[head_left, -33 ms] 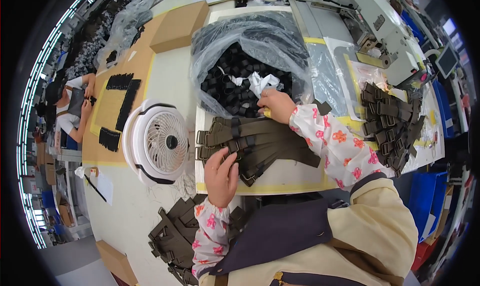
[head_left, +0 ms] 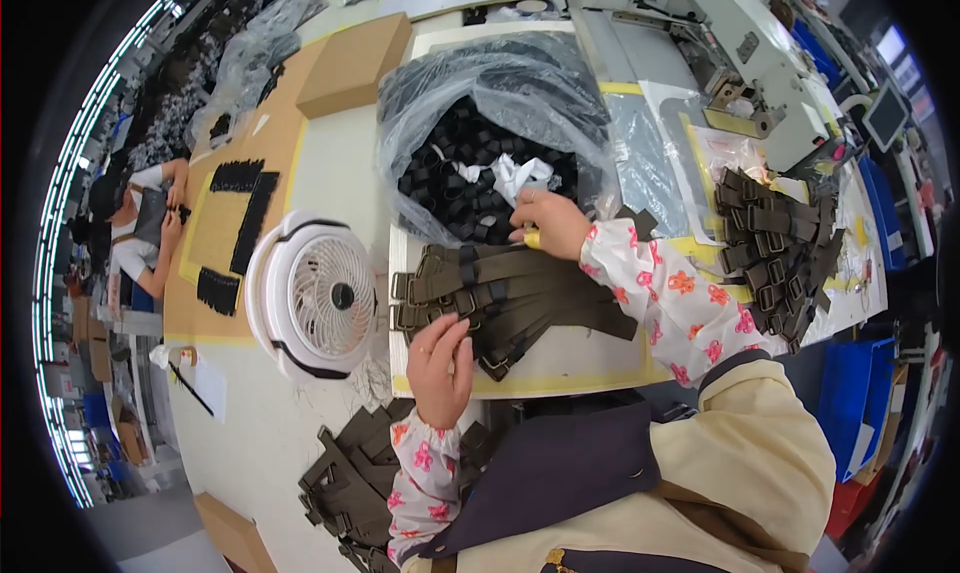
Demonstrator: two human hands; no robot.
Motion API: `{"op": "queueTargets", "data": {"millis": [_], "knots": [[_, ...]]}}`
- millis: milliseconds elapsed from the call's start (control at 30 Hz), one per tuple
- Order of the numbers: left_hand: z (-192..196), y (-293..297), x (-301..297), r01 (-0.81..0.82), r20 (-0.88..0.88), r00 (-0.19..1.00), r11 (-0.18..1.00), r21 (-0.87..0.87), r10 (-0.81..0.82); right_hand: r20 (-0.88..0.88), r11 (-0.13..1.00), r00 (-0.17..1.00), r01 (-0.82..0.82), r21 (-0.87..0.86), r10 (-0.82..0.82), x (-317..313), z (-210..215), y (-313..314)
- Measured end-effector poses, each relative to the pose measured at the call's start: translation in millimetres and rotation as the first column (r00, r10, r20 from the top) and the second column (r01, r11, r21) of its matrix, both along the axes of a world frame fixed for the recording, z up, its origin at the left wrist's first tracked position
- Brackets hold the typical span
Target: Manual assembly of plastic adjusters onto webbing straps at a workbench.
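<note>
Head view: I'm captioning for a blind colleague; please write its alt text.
A person's left hand is at buckled olive-brown straps fanned on a white work surface; the right hand is at an open clear plastic bag of black loops. A white electric fan stands at left.

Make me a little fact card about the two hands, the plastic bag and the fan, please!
Left hand: at the buckled ends of dark straps
Right hand: beside crumpled white material; grip unclear
Plastic bag: see-through, open, holding black loops
Fan: white, left of the straps
</note>
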State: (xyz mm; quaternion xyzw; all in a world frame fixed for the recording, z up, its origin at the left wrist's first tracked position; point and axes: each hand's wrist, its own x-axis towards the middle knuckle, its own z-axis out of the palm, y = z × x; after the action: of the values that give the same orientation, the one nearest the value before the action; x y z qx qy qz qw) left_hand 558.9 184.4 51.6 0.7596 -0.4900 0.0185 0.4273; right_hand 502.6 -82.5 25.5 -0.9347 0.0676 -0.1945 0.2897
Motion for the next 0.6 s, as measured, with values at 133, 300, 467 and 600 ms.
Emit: {"op": "queueTargets", "data": {"millis": [133,300,467,600], "knots": [[20,-11,-19,0.023,-0.449,0.893,0.999,-0.024,-0.032,0.274,0.880,0.962,-0.137,0.455,0.009,-44,35,53],[2,-6,-40,0.100,-0.589,0.796,0.990,-0.104,-0.143,0.220,0.694,0.951,-0.009,0.720,-0.216,-95,39,152],[-2,-38,-63,0.518,-0.468,0.742,0.854,-0.053,-0.479,0.068,0.614,0.950,0.141,0.777,-0.304,-169,42,152],[24,-37,-95,0.747,-0.325,0.627,0.665,-0.005,-0.707,0.117,0.757,0.898,0.281,0.590,-0.424,-207,51,151]]}}
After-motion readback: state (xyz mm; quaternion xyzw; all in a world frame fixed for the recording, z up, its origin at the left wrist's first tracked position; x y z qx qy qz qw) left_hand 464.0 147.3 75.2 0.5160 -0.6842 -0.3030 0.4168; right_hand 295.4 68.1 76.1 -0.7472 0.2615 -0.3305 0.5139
